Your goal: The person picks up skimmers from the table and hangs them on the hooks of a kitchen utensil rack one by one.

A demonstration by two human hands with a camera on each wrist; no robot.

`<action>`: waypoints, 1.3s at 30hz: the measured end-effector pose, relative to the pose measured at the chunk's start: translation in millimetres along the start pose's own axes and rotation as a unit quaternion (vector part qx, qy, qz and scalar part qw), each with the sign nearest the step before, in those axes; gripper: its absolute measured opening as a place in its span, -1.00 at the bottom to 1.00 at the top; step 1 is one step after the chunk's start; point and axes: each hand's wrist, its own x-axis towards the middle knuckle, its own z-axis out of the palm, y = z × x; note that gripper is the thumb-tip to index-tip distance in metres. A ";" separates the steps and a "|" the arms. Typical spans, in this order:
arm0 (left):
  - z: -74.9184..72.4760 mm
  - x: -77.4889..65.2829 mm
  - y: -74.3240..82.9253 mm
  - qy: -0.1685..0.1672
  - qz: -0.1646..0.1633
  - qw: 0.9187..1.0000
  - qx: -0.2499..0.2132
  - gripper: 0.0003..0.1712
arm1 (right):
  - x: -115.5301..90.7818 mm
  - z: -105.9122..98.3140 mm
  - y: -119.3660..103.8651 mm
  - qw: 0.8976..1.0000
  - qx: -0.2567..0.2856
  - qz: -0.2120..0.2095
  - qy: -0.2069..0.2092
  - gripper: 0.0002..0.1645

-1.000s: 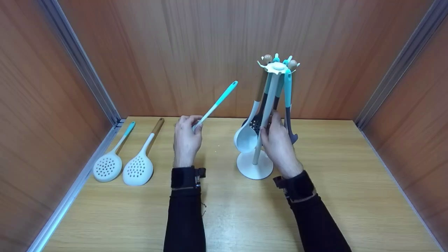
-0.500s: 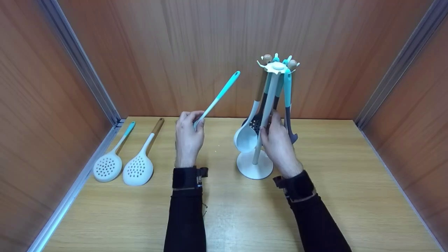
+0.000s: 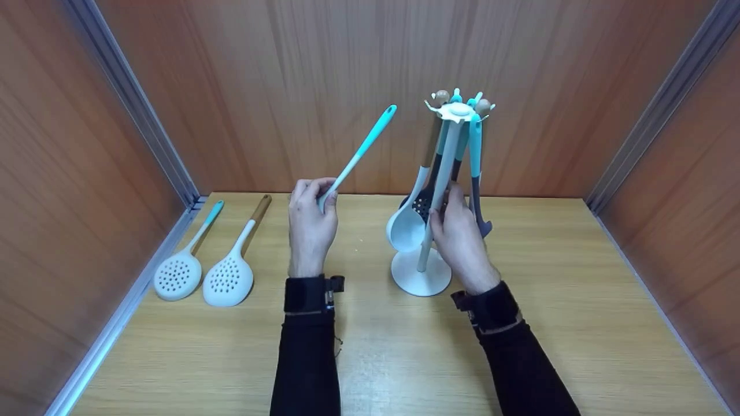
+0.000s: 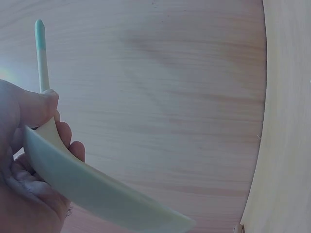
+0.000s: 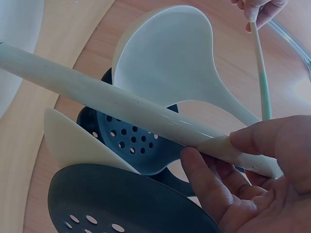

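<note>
My left hand pinches a spatula by its pale neck, turquoise handle tilted up to the right. In the left wrist view the spatula's broad pale head shows nearly edge-on below the fingers. My right hand grips the pole of a white utensil stand, thumb and fingers around it. From the stand's top hang a white ladle, a dark skimmer and several other utensils. The right hand partly hides some of them. A gap separates the held spatula from the stand.
At the left of the wooden table lie a white skimmer with a turquoise handle and a white slotted turner with a brown handle. Wood panels enclose the back and both sides.
My left hand has risen slightly, and the spatula's handle end has gone up and a little right, standing steeper. My right hand and the stand have stayed in place.
</note>
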 end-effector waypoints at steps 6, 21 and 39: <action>-1.4 0.0 2.9 0.002 0.011 1.000 -0.003 -0.74 | -0.1 -0.3 -0.5 1.000 0.001 0.002 -0.002 -0.28; -4.3 0.6 9.3 -0.007 0.023 1.000 -0.014 -0.74 | 0.9 -1.5 -0.9 1.000 0.006 0.010 -0.011 -0.27; -9.0 -0.4 17.3 -0.016 0.054 0.996 -0.066 -0.76 | -0.1 -0.6 0.4 1.000 0.000 -0.021 0.007 -0.27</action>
